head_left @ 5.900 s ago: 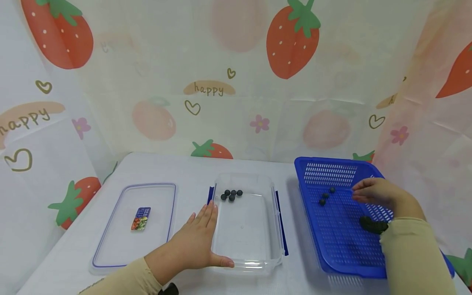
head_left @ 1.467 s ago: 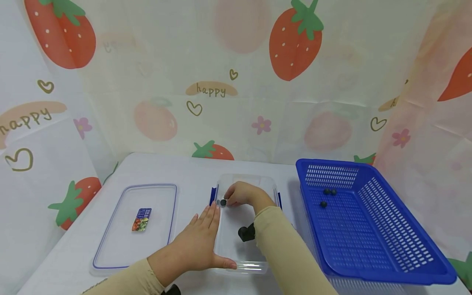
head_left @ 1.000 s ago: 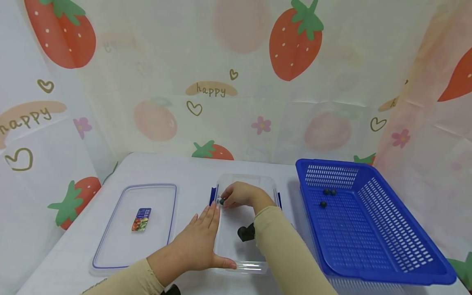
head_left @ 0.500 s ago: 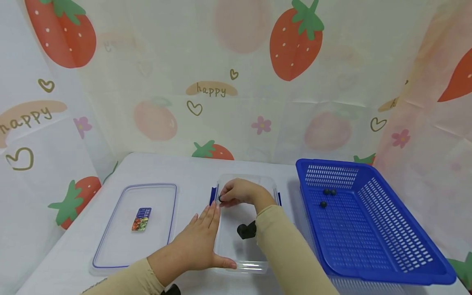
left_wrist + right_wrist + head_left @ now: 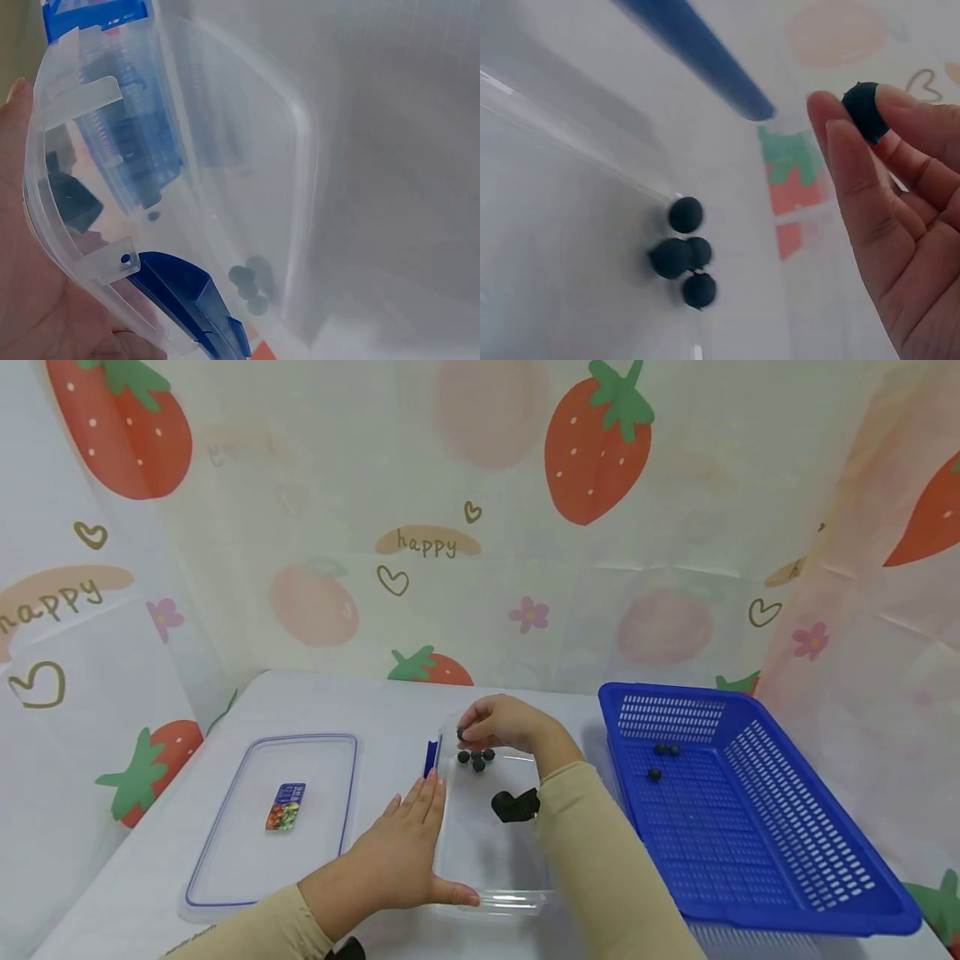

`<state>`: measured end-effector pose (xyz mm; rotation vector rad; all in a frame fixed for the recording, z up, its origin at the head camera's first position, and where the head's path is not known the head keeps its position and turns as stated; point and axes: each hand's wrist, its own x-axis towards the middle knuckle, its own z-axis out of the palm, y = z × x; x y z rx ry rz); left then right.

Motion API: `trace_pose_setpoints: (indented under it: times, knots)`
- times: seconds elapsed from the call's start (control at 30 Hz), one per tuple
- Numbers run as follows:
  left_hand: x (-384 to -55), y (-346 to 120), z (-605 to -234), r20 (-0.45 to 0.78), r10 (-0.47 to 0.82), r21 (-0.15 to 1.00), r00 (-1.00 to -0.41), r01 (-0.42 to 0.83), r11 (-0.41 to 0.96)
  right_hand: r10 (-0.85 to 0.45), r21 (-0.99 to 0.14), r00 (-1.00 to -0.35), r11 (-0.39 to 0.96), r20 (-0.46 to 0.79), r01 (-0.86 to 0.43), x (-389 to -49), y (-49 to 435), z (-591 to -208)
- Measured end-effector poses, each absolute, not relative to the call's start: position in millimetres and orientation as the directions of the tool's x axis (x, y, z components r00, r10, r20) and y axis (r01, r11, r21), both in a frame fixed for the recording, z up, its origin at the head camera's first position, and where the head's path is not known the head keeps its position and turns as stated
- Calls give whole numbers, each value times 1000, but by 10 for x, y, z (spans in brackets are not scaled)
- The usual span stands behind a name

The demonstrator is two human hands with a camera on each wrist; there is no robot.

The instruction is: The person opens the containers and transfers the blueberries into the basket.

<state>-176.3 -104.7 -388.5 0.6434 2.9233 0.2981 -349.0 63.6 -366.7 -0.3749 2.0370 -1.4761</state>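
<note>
In the head view my left hand (image 5: 397, 860) lies along the near left side of a clear plastic container (image 5: 491, 902), fingers straight and thumb at its front rim. The left wrist view has the palm against the container's wall. My right hand (image 5: 513, 727) is raised over the container's far left part. Its thumb and fingertips pinch one dark blueberry (image 5: 865, 112), clear of the others. Below it, several blueberries (image 5: 699, 291) sit clustered on the container floor. A blue latch flap (image 5: 431, 758) stands out on the left side.
To the right, a blue perforated basket (image 5: 757, 920) holds 3 blueberries (image 5: 655, 774). A clear lid (image 5: 225, 877) with a blue seal lies on the left, bearing a colourful label (image 5: 286, 807). Strawberry-print curtain (image 5: 330, 485) encloses the table.
My right hand was over the basket at first, then low inside the container at its left wall. Now it has risen, pinching a blueberry and uncovering the cluster. The left hand stays put.
</note>
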Motion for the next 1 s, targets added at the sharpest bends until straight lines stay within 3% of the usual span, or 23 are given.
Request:
trace_pose_setpoints:
  times: [0.63,1.0]
  knots:
    - [-1755,-1044,-3874,-93,432,217,-897,405,888,-568,-918,-815,375,-116,-131,-3492,1691,-3039]
    - [-1748,-1049,-3874,-87,431,219,-898,405,888,-500,-921,-862,368,-79,-129,-3359,2529,-2973]
